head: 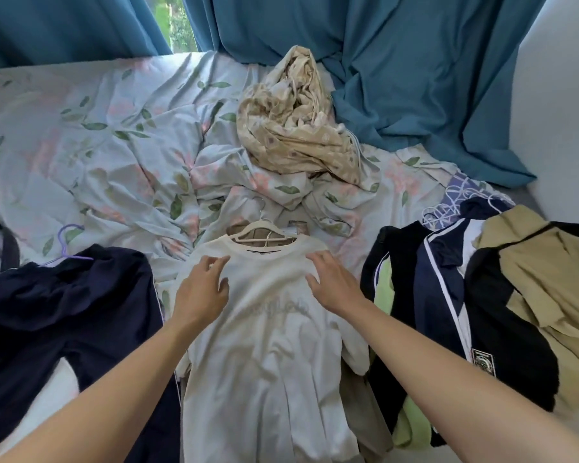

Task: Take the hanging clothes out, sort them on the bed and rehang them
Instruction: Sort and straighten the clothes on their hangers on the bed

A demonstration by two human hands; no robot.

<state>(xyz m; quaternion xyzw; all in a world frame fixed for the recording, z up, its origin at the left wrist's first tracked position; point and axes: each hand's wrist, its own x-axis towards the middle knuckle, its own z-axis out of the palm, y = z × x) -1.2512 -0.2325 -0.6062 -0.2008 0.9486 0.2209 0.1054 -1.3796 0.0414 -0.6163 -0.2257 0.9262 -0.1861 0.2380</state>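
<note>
On the bed, centre foreground, a cream t-shirt lies flat, front up, faint lettering on chest, a white hanger at its collar with the hook pointing away toward the rumpled floral duvet. Left hand and right hand both sit over the shirt's upper chest, one either side of the neckline, fingers spread and loosely bent, grip apart on both, nothing pinched; can't tell if fingertips actually touch the fabric. Left of the shirt: dark navy garment spread out, purple hanger at its top edge. Right of the shirt: overlapping pile, navy jacket with white stripes, a lime green piece under it, tan garment on top at far right. Beige patterned cloth heaped further back, teal curtain draping onto the bed behind it
</note>
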